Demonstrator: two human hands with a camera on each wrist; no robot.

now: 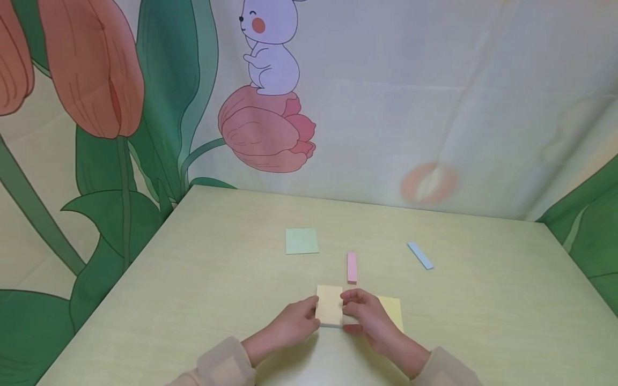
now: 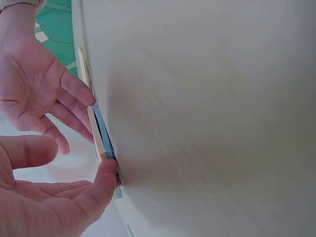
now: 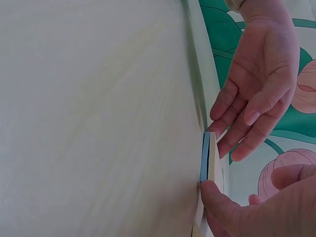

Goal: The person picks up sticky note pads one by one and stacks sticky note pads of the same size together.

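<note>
Has a cream pad at the near middle of a pale table, lying level between two hands. Shows, in both wrist views, a blue piece directly beneath the cream pad, with a dark gap along part of the seam. Cannot tell contact from slight clearance between the blue piece and the table. Touches the left side of this stack with the left hand, with fingers loosely bent and spread apart. Touches the right side with the right hand, likewise spread and slightly bent, with fingertips at the edge. Cannot tell how firmly on either side.

Partly hides a yellow square behind the right hand. Has a pink strip just beyond the cream pad's far right corner, pointing away from the body. Has a pale green square farther off, to the left of the pink strip, and a light blue strip well apart to the right, slanted on the table. Wears beige sleeves down to the wrists. Faces a printed cloth past the table's far edge, with a white rabbit seated on a pink flower, and with large tulips at the left.
</note>
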